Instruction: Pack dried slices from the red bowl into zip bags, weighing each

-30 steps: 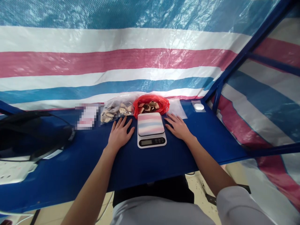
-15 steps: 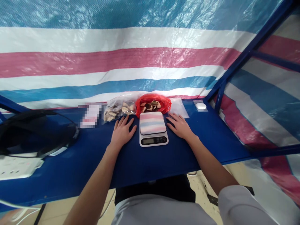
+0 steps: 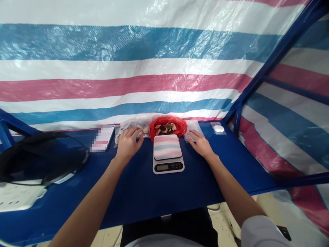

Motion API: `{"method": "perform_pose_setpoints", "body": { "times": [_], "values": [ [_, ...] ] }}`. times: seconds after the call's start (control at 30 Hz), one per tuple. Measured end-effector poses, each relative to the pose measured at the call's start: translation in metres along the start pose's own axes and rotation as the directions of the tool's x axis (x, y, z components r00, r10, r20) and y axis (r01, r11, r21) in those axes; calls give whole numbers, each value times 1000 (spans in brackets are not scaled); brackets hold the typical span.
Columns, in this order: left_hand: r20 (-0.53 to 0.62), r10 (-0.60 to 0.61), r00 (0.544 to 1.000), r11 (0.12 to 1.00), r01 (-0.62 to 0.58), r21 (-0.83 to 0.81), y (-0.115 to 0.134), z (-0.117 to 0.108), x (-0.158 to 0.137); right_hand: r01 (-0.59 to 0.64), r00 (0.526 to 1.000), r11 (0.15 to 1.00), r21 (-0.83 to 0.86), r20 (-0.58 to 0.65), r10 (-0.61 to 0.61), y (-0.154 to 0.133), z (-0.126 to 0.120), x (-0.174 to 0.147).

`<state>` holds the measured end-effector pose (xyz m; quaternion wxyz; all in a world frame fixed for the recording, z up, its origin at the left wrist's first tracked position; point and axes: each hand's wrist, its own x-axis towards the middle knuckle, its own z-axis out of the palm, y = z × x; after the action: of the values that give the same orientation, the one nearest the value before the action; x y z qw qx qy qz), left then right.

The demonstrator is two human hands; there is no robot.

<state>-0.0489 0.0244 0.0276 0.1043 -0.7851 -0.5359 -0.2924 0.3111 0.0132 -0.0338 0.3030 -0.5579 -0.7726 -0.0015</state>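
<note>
Both my hands have left their flat rest on either side of the scale and gone forward to the bags behind it. My left hand has come up onto the clear bag of pale dried pieces, fingers curled over its near edge; I judge it is beginning to take hold, though I cannot tell whether the plastic is really pinched yet. My right hand lies open and spread, fingertips touching the small clear pouches just right of the red bag (it grips nothing that I can see). The red bag sits open at the back of the table, touching the far edge of the scale, with brown pieces showing inside. The scale's pan is bare and its display too small to read. So the work seems to have passed from waiting to reaching for the stuff. Far left lies a black bag; far right, a white puck.
</note>
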Motion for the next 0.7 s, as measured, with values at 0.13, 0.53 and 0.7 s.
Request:
{"method": "perform_pose_setpoints", "body": {
  "times": [0.13,0.53,0.7],
  "values": [
    [56,-2,998,997,-2,73,-16,1,17,-10,1000,1000,-27,6,10,4,10,8],
    [218,-37,975,994,13,111,-50,16,22,-9,1000,1000,-11,-6,9,15,33,3],
    [309,-4,951,997,-19,74,-65,18,22,11,1000,999,-38,7,-11,14,32,4]
  ]
}}
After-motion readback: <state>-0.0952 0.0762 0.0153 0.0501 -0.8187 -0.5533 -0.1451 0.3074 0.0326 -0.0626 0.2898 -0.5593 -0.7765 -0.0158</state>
